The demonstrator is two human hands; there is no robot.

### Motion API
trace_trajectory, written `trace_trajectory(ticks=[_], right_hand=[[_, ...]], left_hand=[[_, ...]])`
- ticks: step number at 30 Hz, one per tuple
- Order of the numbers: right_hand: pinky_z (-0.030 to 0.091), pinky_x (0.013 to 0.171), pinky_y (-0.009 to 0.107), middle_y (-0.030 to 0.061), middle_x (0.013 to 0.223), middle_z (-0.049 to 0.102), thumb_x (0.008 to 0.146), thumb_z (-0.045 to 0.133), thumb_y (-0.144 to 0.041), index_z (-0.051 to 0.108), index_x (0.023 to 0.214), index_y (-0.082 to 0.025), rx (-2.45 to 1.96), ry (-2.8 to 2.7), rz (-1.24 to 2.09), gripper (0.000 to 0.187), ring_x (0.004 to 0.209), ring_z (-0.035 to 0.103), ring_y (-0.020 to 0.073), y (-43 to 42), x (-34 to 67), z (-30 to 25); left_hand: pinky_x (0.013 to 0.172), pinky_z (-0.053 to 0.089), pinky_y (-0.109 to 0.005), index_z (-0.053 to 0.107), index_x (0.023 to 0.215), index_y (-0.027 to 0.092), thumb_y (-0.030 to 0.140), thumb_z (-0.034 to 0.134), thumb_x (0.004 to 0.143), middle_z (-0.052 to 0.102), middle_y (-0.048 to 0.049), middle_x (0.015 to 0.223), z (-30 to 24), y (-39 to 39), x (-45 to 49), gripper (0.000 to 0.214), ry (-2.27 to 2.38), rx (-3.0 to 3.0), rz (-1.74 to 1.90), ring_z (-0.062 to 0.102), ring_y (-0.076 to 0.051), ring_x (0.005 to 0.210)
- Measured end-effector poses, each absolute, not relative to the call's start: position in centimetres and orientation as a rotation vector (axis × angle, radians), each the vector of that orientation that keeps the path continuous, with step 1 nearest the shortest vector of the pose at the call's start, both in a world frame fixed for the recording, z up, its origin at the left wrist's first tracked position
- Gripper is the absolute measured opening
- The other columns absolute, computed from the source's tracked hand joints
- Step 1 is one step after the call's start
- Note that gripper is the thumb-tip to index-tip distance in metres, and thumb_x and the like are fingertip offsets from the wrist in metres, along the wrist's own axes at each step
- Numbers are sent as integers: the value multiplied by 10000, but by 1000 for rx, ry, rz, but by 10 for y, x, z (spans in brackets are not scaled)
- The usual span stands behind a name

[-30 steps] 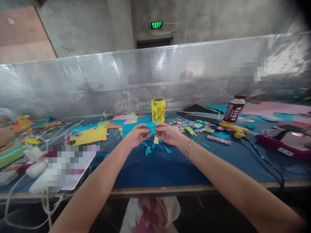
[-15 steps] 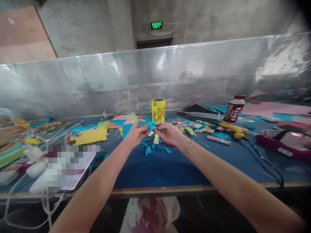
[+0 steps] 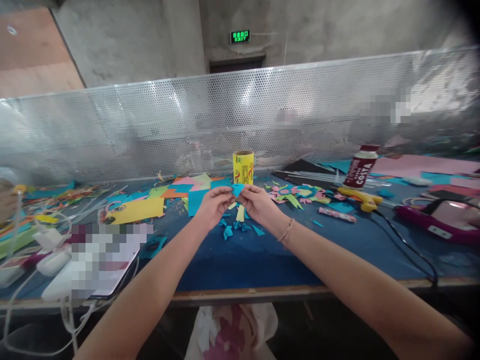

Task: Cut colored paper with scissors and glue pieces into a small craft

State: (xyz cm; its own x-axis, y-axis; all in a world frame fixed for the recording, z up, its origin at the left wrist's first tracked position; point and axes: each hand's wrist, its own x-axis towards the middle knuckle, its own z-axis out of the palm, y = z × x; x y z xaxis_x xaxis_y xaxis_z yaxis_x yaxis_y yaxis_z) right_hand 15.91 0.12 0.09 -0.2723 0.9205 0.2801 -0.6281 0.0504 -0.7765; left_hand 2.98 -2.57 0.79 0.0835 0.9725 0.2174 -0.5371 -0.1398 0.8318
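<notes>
My left hand point(image 3: 212, 206) and my right hand point(image 3: 258, 204) meet above the blue table point(image 3: 262, 260), both pinching a small piece of turquoise paper point(image 3: 237, 189) between fingertips. The paper is held up just in front of a yellow roll point(image 3: 243, 167) standing at the back of the table. Below my hands lie several turquoise paper scraps point(image 3: 240, 227) and a pale yellow strip point(image 3: 240, 213). A thin bracelet is on my right wrist.
Coloured paper sheets point(image 3: 138, 209) and cut-outs point(image 3: 296, 195) litter the table. A brown bottle point(image 3: 360, 167), a yellow glue gun point(image 3: 362, 198) with a black cable and a pink device point(image 3: 438, 220) sit right. White chargers point(image 3: 52, 250) lie left. A perforated metal screen point(image 3: 240, 120) runs behind.
Both hands have lifted the turquoise paper slightly higher and farther from me, towards the yellow roll, with the fingertips drawn closer together on it.
</notes>
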Motion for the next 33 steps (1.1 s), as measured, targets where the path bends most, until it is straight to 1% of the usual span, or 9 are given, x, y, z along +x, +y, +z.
trace_trajectory(ticks=[5, 9, 12, 14, 20, 23, 27, 30, 33], right_hand=[[470, 726, 260, -33, 617, 575, 557, 707, -182, 580, 613, -176, -388, -1054, 1458, 139, 615, 559, 83, -5, 157, 4], [456, 650, 258, -28, 627, 585, 552, 704, -197, 592, 660, -185, -410, -1145, 1348, 156, 596, 549, 92, -7, 155, 3], [440, 606, 253, -21, 628, 591, 560, 691, -207, 601, 686, -183, -458, -1231, 1267, 156, 579, 537, 96, -8, 154, 3], [434, 601, 251, -18, 618, 589, 562, 685, -214, 601, 682, -180, -502, -1275, 1204, 150, 585, 535, 100, -9, 153, 3], [439, 617, 260, -10, 655, 584, 561, 680, -244, 572, 685, -183, -562, -1332, 1072, 175, 623, 537, 110, -12, 153, 3], [432, 613, 249, -18, 667, 558, 595, 657, -265, 553, 704, -190, -528, -1355, 1017, 168, 631, 523, 103, -12, 153, 1], [419, 632, 251, -20, 676, 545, 647, 618, -261, 556, 722, -201, -502, -1451, 919, 114, 643, 506, 103, -13, 156, 1], [418, 622, 250, -22, 676, 539, 653, 609, -235, 546, 734, -209, -521, -1492, 848, 106, 641, 498, 107, -16, 157, 5], [425, 599, 244, -22, 692, 537, 649, 597, -193, 520, 736, -215, -501, -1493, 846, 119, 642, 501, 107, -17, 157, 7]], left_hand=[[717, 453, -256, 575, 728, 148, 115, 670, 599, 604, 12, 674, 12, -33, 35, 164, 542, 991, 1433, 583, -88, 649], [665, 458, -265, 555, 767, 170, 237, 668, 635, 599, 6, 734, 16, -35, 36, 186, 605, 1037, 1479, 581, -99, 644], [647, 457, -266, 579, 809, 169, 291, 657, 648, 586, 5, 709, 17, -34, 35, 217, 671, 1093, 1484, 558, -88, 604], [657, 457, -262, 601, 797, 157, 289, 660, 643, 581, 3, 693, 17, -33, 34, 211, 694, 1114, 1498, 541, -77, 599], [691, 465, -266, 631, 748, 147, 296, 678, 614, 602, -19, 733, 14, -33, 37, 206, 673, 1110, 1511, 559, -103, 694], [682, 465, -255, 630, 731, 145, 307, 674, 616, 597, -15, 716, 14, -35, 39, 204, 663, 1115, 1518, 558, -102, 692], [664, 458, -243, 634, 711, 146, 293, 681, 607, 595, -6, 681, 14, -37, 40, 186, 663, 1120, 1524, 549, -88, 651], [646, 452, -240, 635, 697, 150, 286, 682, 603, 594, 1, 659, 15, -37, 41, 172, 677, 1104, 1536, 543, -85, 626], [647, 453, -245, 634, 681, 150, 268, 688, 597, 598, 1, 661, 16, -37, 40, 155, 675, 1077, 1535, 545, -86, 625]])
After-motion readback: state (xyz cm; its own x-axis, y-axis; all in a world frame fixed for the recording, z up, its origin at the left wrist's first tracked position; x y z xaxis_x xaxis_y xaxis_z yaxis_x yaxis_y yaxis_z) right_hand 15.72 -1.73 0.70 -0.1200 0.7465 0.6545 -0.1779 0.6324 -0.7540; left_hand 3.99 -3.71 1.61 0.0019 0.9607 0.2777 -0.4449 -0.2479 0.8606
